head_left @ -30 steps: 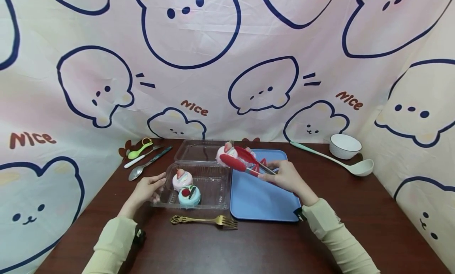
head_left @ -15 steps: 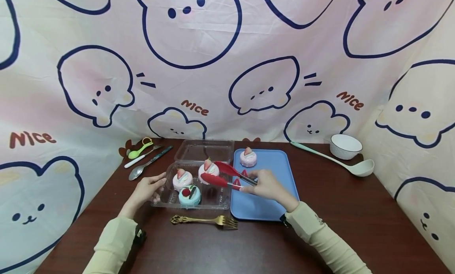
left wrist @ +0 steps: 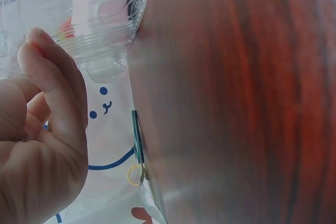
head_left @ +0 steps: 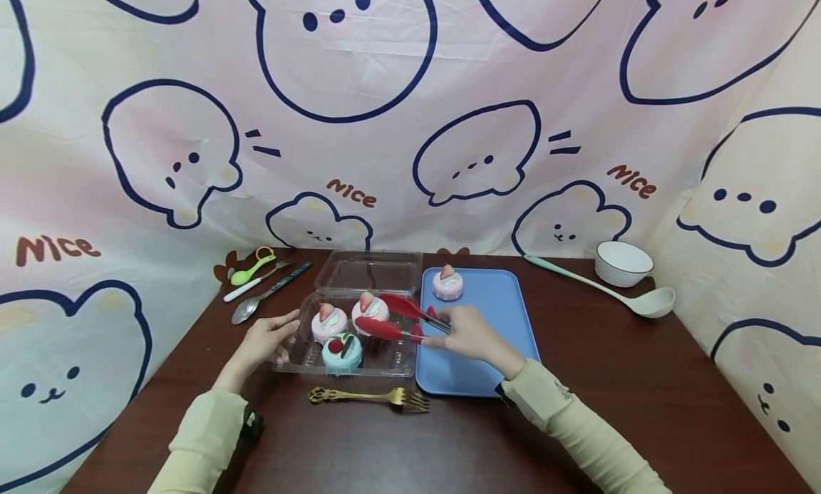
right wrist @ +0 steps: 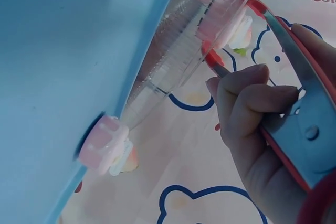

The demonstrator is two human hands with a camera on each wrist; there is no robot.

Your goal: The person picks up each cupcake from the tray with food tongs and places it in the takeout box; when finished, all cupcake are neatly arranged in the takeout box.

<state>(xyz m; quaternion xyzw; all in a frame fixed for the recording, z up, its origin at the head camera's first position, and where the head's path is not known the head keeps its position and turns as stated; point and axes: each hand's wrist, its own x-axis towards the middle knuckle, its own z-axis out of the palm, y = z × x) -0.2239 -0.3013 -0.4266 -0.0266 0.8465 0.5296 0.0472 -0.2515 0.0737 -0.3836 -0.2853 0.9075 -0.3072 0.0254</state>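
My right hand [head_left: 471,331] grips red-tipped metal tongs [head_left: 385,329]. Their tips lie on either side of a pink strawberry-topped cake [head_left: 370,313] inside the clear plastic container [head_left: 400,351]. Seen from the right wrist, the red tips flank the cake [right wrist: 223,22] behind the clear wall. Beside it in the container sit another pink cake [head_left: 328,325] and a blue cake [head_left: 342,354] with a red berry. My left hand [head_left: 264,343] holds the container's left edge, fingers bent at the rim in the left wrist view. One more pink cake [head_left: 447,283] stands on the blue tray [head_left: 487,366].
A gold fork [head_left: 368,398] lies in front of the container, whose lid [head_left: 368,271] is folded back. Spoons, including a green one [head_left: 251,271], and a white-handled utensil [head_left: 244,289] lie at back left. A ladle [head_left: 651,303] and white bowl [head_left: 622,264] are at back right.
My right hand has moved left and toward me with the tongs, bringing the pink cake from over the tray's edge down into the container. The left hand stays in place.
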